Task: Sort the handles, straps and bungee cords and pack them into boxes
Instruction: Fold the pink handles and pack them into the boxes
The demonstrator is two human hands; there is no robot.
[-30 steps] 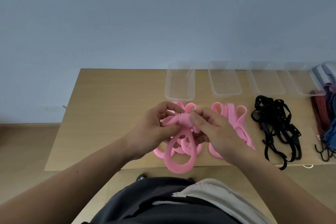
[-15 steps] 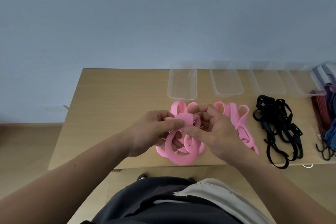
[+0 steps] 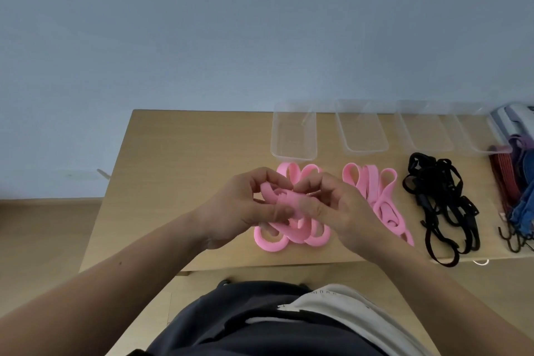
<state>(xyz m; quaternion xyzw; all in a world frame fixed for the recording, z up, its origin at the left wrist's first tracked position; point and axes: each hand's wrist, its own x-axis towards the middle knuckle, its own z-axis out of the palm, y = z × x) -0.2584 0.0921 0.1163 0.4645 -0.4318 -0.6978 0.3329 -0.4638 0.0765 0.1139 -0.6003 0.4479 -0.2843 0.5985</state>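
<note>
Since the pink strap [image 3: 284,203] likely needs bundling to fit, left hand [image 3: 238,212] and right hand [image 3: 339,211] both pinch it, fingers curled; beyond them stands a clear box [image 3: 293,154].

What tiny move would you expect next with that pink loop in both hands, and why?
Probably carry the pink loop forward into the nearest clear box. The left hand and right hand both grip it bunched up above the pink pile, and that box stands empty just behind the pile, so a short reach should do.
</note>
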